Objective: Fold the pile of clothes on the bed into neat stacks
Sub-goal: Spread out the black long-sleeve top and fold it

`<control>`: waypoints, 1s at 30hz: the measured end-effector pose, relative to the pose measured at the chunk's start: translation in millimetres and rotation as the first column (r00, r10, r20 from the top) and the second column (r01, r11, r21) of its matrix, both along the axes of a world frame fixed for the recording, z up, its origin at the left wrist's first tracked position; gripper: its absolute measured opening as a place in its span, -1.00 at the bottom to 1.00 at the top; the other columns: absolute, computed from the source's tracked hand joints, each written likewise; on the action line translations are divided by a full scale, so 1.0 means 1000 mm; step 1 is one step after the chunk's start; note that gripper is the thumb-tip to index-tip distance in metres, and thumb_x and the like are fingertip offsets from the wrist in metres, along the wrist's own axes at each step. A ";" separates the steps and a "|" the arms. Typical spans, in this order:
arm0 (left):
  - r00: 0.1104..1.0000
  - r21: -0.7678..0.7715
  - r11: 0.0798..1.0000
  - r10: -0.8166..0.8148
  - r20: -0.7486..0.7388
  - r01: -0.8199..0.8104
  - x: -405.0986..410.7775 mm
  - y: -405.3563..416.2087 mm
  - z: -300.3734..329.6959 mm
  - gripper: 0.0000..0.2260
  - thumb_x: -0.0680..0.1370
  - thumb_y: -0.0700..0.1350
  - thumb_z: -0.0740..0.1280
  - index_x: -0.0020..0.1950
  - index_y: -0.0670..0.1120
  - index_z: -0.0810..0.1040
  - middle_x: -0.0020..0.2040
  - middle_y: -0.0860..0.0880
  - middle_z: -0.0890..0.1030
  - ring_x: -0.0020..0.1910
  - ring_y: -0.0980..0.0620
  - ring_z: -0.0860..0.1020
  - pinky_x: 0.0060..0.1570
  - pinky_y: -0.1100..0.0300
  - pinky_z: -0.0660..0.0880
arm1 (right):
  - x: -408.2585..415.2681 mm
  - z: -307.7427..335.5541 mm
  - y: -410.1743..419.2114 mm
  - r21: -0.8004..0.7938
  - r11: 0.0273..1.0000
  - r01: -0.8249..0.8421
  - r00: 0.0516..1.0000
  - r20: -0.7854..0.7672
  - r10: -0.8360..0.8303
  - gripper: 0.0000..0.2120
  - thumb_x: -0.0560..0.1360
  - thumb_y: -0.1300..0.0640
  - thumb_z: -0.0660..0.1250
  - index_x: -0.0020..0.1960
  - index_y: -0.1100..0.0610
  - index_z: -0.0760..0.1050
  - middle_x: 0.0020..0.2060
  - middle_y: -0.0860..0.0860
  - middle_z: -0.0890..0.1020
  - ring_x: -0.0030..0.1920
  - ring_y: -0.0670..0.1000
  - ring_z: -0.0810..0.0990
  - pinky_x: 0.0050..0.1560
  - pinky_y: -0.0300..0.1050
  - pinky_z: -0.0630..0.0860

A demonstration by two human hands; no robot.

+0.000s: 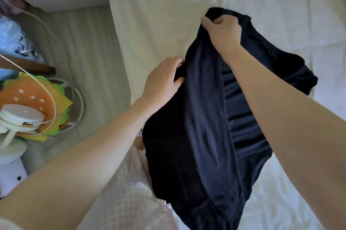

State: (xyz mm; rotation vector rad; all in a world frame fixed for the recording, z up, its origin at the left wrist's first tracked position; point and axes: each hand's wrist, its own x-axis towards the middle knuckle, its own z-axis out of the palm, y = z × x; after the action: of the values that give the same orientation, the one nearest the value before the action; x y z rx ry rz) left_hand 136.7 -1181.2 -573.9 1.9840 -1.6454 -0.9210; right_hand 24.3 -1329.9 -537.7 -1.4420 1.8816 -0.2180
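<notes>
A dark navy garment hangs crumpled above the white bed sheet, stretching from the middle of the view down to the bottom edge. My right hand grips its upper edge in a fist and holds it up. My left hand holds the garment's left edge lower down, thumb and fingers pinching the fabric. Part of the garment's right side droops in folds onto the bed. No other clothes of the pile are visible.
The bed's left edge runs diagonally beside a pale wooden floor. On the floor at left lie a burger-shaped cushion, a white lamp-like device and loose white cables. A light knitted garment that I wear shows at the bottom.
</notes>
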 end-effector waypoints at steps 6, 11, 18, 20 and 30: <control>0.947 0.047 0.978 0.210 -0.245 -0.204 0.016 -0.003 -0.002 -0.85 0.56 -0.24 0.26 0.08 -0.21 0.56 -0.13 -0.08 0.63 -0.19 -0.01 0.58 -0.09 0.19 0.49 | -0.002 0.002 -0.015 0.005 0.971 0.240 0.965 0.104 -0.239 -0.63 0.49 0.13 0.29 -0.40 0.04 0.19 -0.48 -0.08 0.29 -0.44 -0.10 0.26 -0.42 -0.27 0.23; 0.753 0.356 0.889 0.441 -0.489 -0.289 0.034 -0.005 -0.008 -0.91 0.53 -0.22 0.31 -0.11 -0.05 0.56 -0.18 0.03 0.62 -0.19 0.12 0.58 -0.09 0.33 0.52 | -0.011 0.005 -0.020 0.134 0.880 0.455 0.836 0.277 -0.474 -0.69 0.49 0.17 0.34 -0.36 0.05 0.31 -0.28 0.09 0.41 -0.23 0.03 0.38 -0.21 -0.10 0.37; 0.671 0.447 0.860 0.483 -0.562 -0.244 0.026 -0.011 -0.003 -0.86 0.56 -0.23 0.28 -0.05 0.02 0.53 -0.12 0.02 0.59 -0.16 0.16 0.55 -0.16 0.41 0.51 | -0.026 0.006 0.007 0.142 0.944 0.298 0.917 0.233 -0.324 -0.84 0.52 -0.01 0.32 -0.12 0.07 0.55 -0.16 0.01 0.60 -0.07 0.05 0.59 0.03 0.00 0.58; 0.695 0.411 0.851 0.512 -0.504 -0.328 0.018 -0.002 0.002 -0.88 0.55 -0.19 0.28 0.02 0.01 0.51 -0.11 0.08 0.57 -0.16 0.22 0.53 -0.19 0.50 0.44 | -0.040 0.013 0.035 0.113 0.960 0.258 0.937 0.212 -0.276 -0.81 0.52 -0.04 0.30 0.00 0.06 0.54 -0.06 0.00 0.63 0.01 0.03 0.61 0.11 0.02 0.56; 0.673 0.579 0.704 0.663 -0.328 -0.411 -0.063 0.099 0.029 -0.90 0.56 -0.07 0.30 0.05 0.01 0.45 -0.09 0.04 0.56 -0.14 0.03 0.58 -0.03 0.11 0.53 | -0.157 0.012 0.234 0.108 0.920 0.376 0.926 -0.070 -0.370 -0.93 0.54 0.07 0.29 -0.02 0.05 0.50 -0.19 -0.10 0.58 -0.21 -0.23 0.51 -0.14 -0.51 0.39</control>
State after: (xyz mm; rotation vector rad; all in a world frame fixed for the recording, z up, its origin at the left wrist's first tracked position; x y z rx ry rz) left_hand 73.5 -1082.4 -545.1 2.0666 -0.4675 -1.5073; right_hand -132.8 -1096.1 -526.0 -1.0060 2.1614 -0.2485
